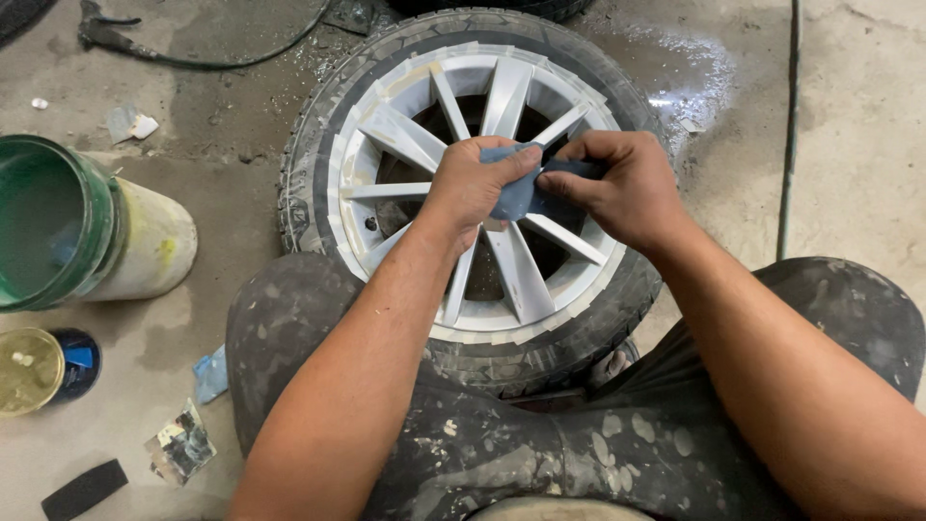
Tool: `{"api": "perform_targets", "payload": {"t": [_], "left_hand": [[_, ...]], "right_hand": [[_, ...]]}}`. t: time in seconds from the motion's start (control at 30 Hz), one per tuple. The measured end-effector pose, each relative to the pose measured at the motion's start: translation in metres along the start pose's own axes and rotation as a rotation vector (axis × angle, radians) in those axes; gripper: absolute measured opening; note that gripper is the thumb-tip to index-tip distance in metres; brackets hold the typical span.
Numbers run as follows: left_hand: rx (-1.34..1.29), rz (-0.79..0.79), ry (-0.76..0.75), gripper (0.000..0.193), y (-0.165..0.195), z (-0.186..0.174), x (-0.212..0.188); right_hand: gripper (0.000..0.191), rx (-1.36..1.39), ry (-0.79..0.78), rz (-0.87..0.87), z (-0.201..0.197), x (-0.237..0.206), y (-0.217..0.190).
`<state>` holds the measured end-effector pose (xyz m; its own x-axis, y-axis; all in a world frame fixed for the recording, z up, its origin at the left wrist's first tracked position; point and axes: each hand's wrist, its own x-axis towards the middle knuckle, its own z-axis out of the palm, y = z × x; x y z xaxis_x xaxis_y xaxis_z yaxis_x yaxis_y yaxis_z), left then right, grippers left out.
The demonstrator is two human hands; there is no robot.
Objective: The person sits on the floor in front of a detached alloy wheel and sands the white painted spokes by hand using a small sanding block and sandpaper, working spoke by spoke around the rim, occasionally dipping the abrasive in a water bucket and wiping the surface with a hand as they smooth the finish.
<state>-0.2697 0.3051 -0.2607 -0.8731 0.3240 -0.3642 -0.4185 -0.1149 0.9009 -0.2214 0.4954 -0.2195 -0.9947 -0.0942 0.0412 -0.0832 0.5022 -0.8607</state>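
A small, limp sheet of dark blue-grey sandpaper (pixel 521 188) is held over the hub of a car wheel (pixel 482 193) that lies flat on the concrete floor (pixel 849 125) between the person's knees. The left hand (pixel 473 183) pinches one end between thumb and curled fingers; the right hand (pixel 617 188) pinches the other end the same way, both closed tight on the sheet, wrists bent down over the spokes. The rim is dull, matt silver-grey with slim spokes, and strips of pale masking tape (pixel 338 193) ring its edge against the ribbed black tyre (pixel 299 183). The trousers (pixel 540 453) are dark and flecked with pale splashes. To the left a green bucket (pixel 58 222) shows a green inside, its contents unclear. Near it a small round tin (pixel 39 367) holds yellowish paste. A black block (pixel 85 489) lies at the lower left.
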Motion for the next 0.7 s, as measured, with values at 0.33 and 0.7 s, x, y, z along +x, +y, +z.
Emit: {"api": "perform_targets", "payload": {"t": [0.33, 0.7], "left_hand": [[0.109, 0.069, -0.082, 0.03, -0.007, -0.003, 0.007], [0.063, -0.029, -0.018, 0.034, 0.012, -0.002, -0.005]], "right_hand": [[0.014, 0.093, -0.059, 0.125, -0.005, 0.004, 0.002], [0.016, -0.049, -0.09, 0.18, -0.005, 0.005, -0.004]]}}
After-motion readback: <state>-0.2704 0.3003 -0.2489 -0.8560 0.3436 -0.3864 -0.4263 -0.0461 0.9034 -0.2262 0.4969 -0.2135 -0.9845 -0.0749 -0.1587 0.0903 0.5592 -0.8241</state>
